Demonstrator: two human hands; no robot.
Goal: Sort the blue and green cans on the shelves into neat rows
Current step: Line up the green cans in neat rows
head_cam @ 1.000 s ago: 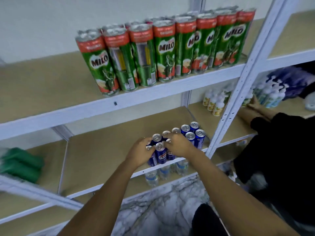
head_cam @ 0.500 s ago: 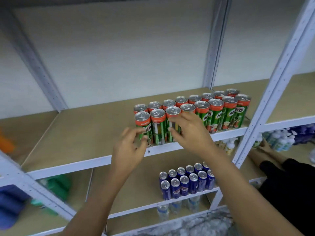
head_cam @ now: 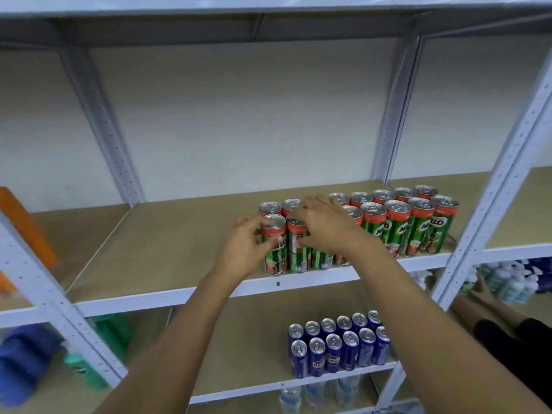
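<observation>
We see the left hand point(head_cam: 245, 246) curled round the end green can point(head_cam: 274, 246), a tall slim tin with an orange-red band under a silver pull-tab lid, fingers wrapped on its left side. The right hand point(head_cam: 325, 231) grips the next can point(head_cam: 297, 249) in the front row, thumb on its face and fingers over the top. Both tins stand upright at the front edge of the tan board shelf point(head_cam: 179, 243), touching each other (the labels read MILO). To their right the rest of the green cans point(head_cam: 412, 228) run in two tight rows toward the shelf's right end. On the lower shelf point(head_cam: 254, 348), blue cans with silver lids point(head_cam: 340, 345) stand in two rows by its front edge.
</observation>
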